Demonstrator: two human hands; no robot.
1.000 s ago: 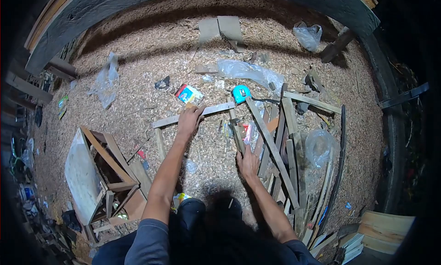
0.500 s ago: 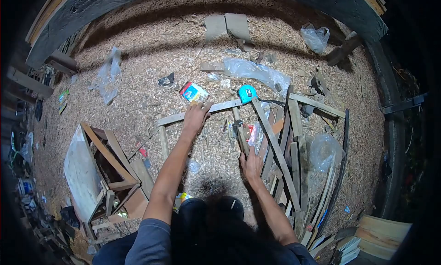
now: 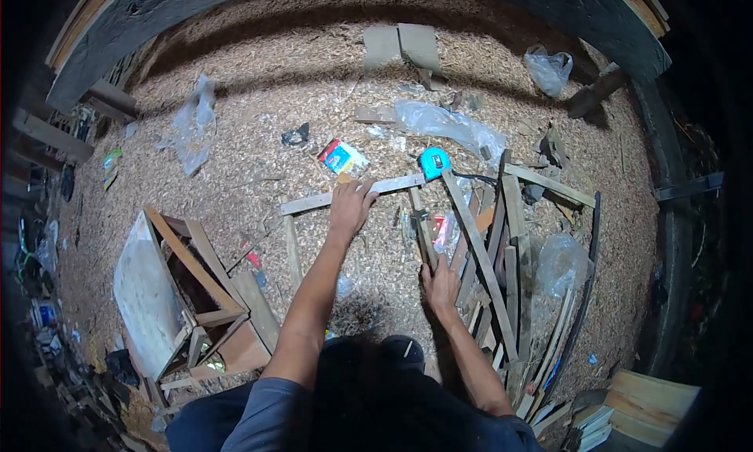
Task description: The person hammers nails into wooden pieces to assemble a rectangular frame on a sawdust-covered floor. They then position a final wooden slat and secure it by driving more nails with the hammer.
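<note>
My left hand [image 3: 351, 210] is closed over a pale wooden strip [image 3: 396, 183], with the fingers bent across its upper edge. Two narrower wooden legs run from this strip towards me, one at its left end [image 3: 292, 252] and one near its right end. By the right leg, my right hand [image 3: 443, 286] grips what looks like a hammer [image 3: 421, 217], its small dark head crossing the wood beyond my fingers. A turquoise tape measure [image 3: 434, 163] sits at the strip's right end. Just above my left hand lies a red, white and blue packet [image 3: 343, 157].
Several loose battens [image 3: 480, 256] are piled to the right. A wooden box-like frame with a whitish panel [image 3: 140, 291] stands at left. Plastic sheeting [image 3: 447, 124], a clear bag [image 3: 549, 69] and grey boards [image 3: 401, 48] lie on the wood shavings ahead. Cut planks [image 3: 651, 405] are at lower right.
The whole view has shifted slightly, so things appear a little further right and lower. Both hands keep their places on the wood and the tool.
</note>
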